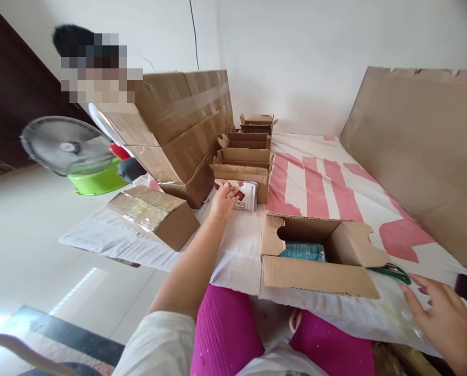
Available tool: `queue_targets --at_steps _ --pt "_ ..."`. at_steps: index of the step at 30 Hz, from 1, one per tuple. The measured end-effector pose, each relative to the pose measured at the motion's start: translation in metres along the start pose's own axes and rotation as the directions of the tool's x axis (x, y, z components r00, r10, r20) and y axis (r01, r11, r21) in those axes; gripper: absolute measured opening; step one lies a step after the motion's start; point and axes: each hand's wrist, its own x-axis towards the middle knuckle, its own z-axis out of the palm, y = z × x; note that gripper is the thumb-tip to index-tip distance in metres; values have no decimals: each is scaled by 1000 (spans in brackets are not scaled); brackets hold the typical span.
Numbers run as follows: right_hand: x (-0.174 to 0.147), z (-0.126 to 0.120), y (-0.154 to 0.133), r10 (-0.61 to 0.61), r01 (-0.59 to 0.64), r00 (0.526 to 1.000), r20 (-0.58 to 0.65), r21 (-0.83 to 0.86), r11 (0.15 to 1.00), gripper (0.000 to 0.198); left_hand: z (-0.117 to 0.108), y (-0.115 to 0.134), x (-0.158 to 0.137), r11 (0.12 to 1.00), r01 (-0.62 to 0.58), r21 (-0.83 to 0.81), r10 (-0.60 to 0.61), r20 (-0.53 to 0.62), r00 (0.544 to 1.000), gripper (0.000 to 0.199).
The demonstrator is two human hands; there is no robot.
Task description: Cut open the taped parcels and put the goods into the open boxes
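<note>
My left hand (224,201) reaches forward, its fingers apart over a white and dark red printed packet or folded sheet (248,197); whether the fingertips touch it I cannot tell. That packet lies against the front of a row of open cardboard boxes (241,169). Closer to me stands an open carton (319,277) with its flaps up, a blue printed packet (302,251) inside. At the right, my right hand (441,310) is open above the cloth. Near its fingers is a green-handled tool (398,272), partly hidden under the carton's flap.
Taped cartons (186,130) are stacked at the left, with a single taped box (153,214) before them. A person (96,62) is behind the stack, near a fan (67,146) and a green tub (98,177). A large cardboard sheet (421,146) leans at the right.
</note>
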Motion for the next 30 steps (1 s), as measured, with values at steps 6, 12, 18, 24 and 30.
queue_targets --at_steps 6,12,18,24,30 --pt "-8 10 -59 -148 102 982 114 334 937 34 -14 -37 -9 953 -202 227 192 67 979 42" --pt "-16 17 -98 -219 118 935 280 337 934 30 -26 -56 -38 903 -281 325 269 84 960 39" --pt "25 -28 -78 -64 47 997 42 324 945 22 -13 -19 -97 707 -609 360 503 350 790 16" --pt "84 -85 -128 -209 257 965 -158 424 868 13 36 31 -162 366 -902 229 151 942 300 23" --pt "134 -44 -197 -554 345 635 539 444 827 33 51 12 -154 76 -915 396 -7 918 397 54"
